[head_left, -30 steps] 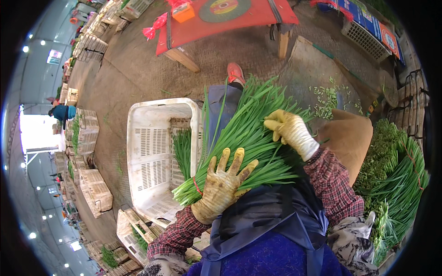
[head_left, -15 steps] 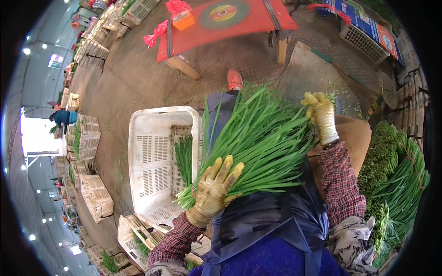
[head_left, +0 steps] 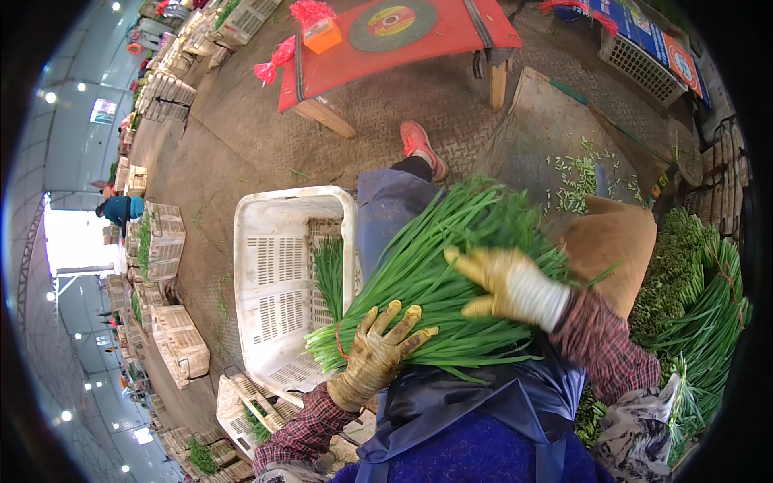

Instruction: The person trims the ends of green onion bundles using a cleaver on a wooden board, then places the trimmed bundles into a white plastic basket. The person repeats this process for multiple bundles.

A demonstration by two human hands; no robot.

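Note:
A large bundle of long green chives (head_left: pixel 419 266) lies across my lap on the dark apron, leaf tips fanned away to the right. A red band (head_left: pixel 340 340) circles its pale stem end. My left hand (head_left: pixel 380 351), in a stained yellow glove, rests on the bundle beside that band, fingers spread. Over the leafy middle, my right hand (head_left: pixel 503 282) has its thumb and fingers apart, slightly blurred; its glove is yellow with a white cuff. Left of the bundle stands a white plastic crate (head_left: pixel 266 274), with more chives (head_left: pixel 328 278) inside it.
Stacked tied bundles (head_left: pixel 717 298) lie at my right. Ahead is a red-covered low table (head_left: pixel 451 32) with an orange box (head_left: pixel 322 36) and a round disc. Cut stem bits (head_left: pixel 578 181) litter a mat. Rows of crates (head_left: pixel 177 342) and a distant person (head_left: pixel 121 209) are at left.
My right hand has swung left and nearer, from beyond the leaf tips to over the middle of the bundle. The leaves have shifted and bunched inward; my left hand stays by the band.

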